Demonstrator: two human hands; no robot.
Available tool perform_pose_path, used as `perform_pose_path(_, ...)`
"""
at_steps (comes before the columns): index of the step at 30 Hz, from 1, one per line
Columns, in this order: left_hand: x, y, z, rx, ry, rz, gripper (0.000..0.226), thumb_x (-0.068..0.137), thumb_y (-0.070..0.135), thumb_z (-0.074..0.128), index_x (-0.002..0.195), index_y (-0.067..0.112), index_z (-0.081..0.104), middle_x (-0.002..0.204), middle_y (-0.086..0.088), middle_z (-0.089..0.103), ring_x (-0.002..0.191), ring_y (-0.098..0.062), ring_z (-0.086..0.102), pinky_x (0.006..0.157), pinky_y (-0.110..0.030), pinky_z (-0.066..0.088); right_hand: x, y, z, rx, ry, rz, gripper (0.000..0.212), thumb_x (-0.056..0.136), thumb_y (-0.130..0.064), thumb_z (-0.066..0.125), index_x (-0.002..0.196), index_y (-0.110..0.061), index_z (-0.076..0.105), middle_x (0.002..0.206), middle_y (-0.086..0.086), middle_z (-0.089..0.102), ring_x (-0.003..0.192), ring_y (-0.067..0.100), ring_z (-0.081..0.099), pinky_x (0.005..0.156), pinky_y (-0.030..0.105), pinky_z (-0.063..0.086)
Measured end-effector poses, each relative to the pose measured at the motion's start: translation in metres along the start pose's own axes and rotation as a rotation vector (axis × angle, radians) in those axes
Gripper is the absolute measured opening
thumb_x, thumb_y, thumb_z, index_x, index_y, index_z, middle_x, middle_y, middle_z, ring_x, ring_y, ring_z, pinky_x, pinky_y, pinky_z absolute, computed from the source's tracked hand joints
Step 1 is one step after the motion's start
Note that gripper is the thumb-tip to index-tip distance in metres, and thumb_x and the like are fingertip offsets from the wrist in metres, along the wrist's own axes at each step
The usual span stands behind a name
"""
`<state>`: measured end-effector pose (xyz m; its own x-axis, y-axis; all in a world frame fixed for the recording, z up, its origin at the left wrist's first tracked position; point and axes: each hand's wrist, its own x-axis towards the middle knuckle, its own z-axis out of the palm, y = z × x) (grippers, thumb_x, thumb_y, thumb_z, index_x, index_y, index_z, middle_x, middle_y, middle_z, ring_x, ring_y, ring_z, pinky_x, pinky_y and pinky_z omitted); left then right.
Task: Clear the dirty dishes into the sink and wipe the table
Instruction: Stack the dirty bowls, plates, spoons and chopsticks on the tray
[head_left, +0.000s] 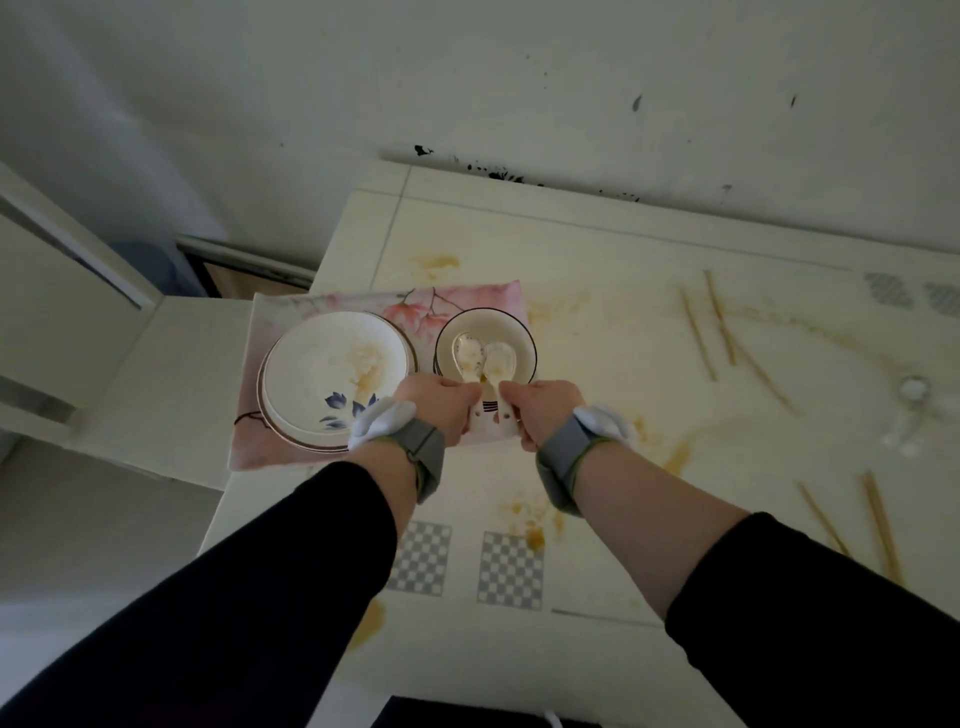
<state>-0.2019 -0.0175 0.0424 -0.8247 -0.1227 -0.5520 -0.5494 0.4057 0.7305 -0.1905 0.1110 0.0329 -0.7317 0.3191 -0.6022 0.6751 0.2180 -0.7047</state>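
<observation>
Both hands curl tight on the tray's near edge: left hand (441, 405), right hand (540, 410). Any tilt of the tray (291, 306) and the stacked plates (332, 374) and spoon-filled bowl (485, 345) could slide.

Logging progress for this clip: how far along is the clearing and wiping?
Early. Plates are stacked beside the bowl on the pink tray. The left hand and right hand grip the tray's near edge. Left: chopsticks, white spoons, sauce stains on the table.

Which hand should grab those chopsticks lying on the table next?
Probably the right hand. The chopsticks lie on its side of the table, while the left hand sits further away, beside the plates.
</observation>
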Motion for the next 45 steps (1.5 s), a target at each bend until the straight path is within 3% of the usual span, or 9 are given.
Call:
perform_pose_path(4, 0.009, 0.005, 0.005, 0.041, -0.056, -0.063, 0.034, 0.085, 0.023, 0.065, 0.054, 0.011, 0.056, 0.043, 0.0, 0.055, 0.047, -0.022, 0.049, 0.058, -0.03, 0.05, 0.01, -0.005, -0.002, -0.054, -0.058, 0.087, 0.03, 0.088, -0.037, 0.061, 0.068, -0.019, 0.048, 0.082, 0.007, 0.054, 0.078, 0.025, 0.053, 0.073, 0.033, 0.048)
perform_pose_path(9, 0.015, 0.004, 0.008, 0.121, -0.069, -0.018, 0.037, 0.086, 0.03, 0.063, 0.055, 0.011, 0.06, 0.052, -0.004, 0.058, 0.048, -0.022, 0.05, 0.063, -0.031, 0.053, 0.012, -0.002, -0.002, -0.001, -0.045, 0.095, 0.028, 0.088, -0.037, 0.062, 0.073, -0.016, 0.05, 0.079, 0.006, 0.053, 0.076, 0.023, 0.054, 0.08, 0.035, 0.052)
perform_pose_path(12, 0.017, 0.003, 0.007, 0.156, -0.064, 0.026, 0.036, 0.085, 0.035, 0.063, 0.056, 0.013, 0.062, 0.058, -0.005, 0.064, 0.046, -0.019, 0.052, 0.06, -0.027, 0.052, 0.009, -0.003, -0.005, 0.065, -0.053, 0.11, 0.027, 0.089, -0.03, 0.061, 0.069, -0.017, 0.05, 0.066, 0.001, 0.051, 0.056, 0.015, 0.049, 0.048, 0.021, 0.046)
perform_pose_path(14, 0.016, 0.005, 0.006, 0.253, -0.07, 0.068, 0.037, 0.083, 0.043, 0.062, 0.057, 0.016, 0.062, 0.065, -0.007, 0.069, 0.054, -0.024, 0.059, 0.069, -0.032, 0.056, 0.004, 0.0, -0.008, 0.14, -0.031, 0.122, 0.026, 0.091, -0.022, 0.059, 0.069, -0.011, 0.053, 0.06, 0.004, 0.053, 0.045, 0.015, 0.043, 0.036, 0.017, 0.035)
perform_pose_path(18, 0.005, 0.017, 0.011, 0.372, -0.06, 0.172, 0.034, 0.076, 0.048, 0.061, 0.059, 0.019, 0.056, 0.06, -0.005, 0.062, 0.057, -0.025, 0.058, 0.069, -0.037, 0.057, -0.009, 0.012, -0.021, 0.14, 0.082, 0.056, 0.019, 0.09, -0.02, 0.06, 0.074, -0.009, 0.061, 0.06, 0.004, 0.063, 0.038, 0.015, 0.045, 0.038, 0.019, 0.038)
perform_pose_path(23, -0.018, 0.032, 0.036, 0.258, -0.125, 0.251, 0.028, 0.08, 0.039, 0.065, 0.065, 0.017, 0.056, 0.062, -0.007, 0.06, 0.059, -0.027, 0.055, 0.066, -0.041, 0.054, -0.013, 0.031, -0.058, 0.05, 0.162, -0.037, 0.015, 0.088, -0.023, 0.057, 0.077, -0.016, 0.064, 0.071, 0.0, 0.068, 0.053, 0.014, 0.06, 0.048, 0.026, 0.051)
perform_pose_path(27, -0.047, 0.047, 0.084, 0.302, -0.219, 0.346, 0.021, 0.083, 0.038, 0.065, 0.077, 0.019, 0.06, 0.078, -0.007, 0.066, 0.074, -0.029, 0.062, 0.075, -0.041, 0.056, -0.016, 0.067, -0.114, 0.013, 0.319, -0.079, 0.011, 0.087, -0.025, 0.057, 0.087, -0.023, 0.068, 0.073, -0.004, 0.07, 0.062, 0.011, 0.068, 0.061, 0.034, 0.061)
perform_pose_path(35, -0.099, 0.075, 0.208, 0.404, -0.387, 0.416, 0.022, 0.085, 0.033, 0.066, 0.099, 0.017, 0.068, 0.101, -0.003, 0.069, 0.091, -0.021, 0.064, 0.075, -0.028, 0.048, -0.014, 0.149, -0.248, -0.133, 0.431, -0.082, 0.01, 0.085, -0.031, 0.056, 0.086, -0.03, 0.066, 0.085, -0.001, 0.072, 0.078, 0.021, 0.068, 0.073, 0.041, 0.059)
perform_pose_path(45, -0.142, 0.129, 0.41, 0.507, -0.444, 0.381, 0.027, 0.089, 0.03, 0.061, 0.111, 0.015, 0.065, 0.113, -0.003, 0.067, 0.102, -0.021, 0.062, 0.078, -0.024, 0.044, 0.048, 0.236, -0.43, -0.283, 0.438, 0.072, 0.024, 0.088, -0.029, 0.052, 0.106, -0.023, 0.067, 0.103, 0.0, 0.07, 0.092, 0.024, 0.065, 0.073, 0.026, 0.048)
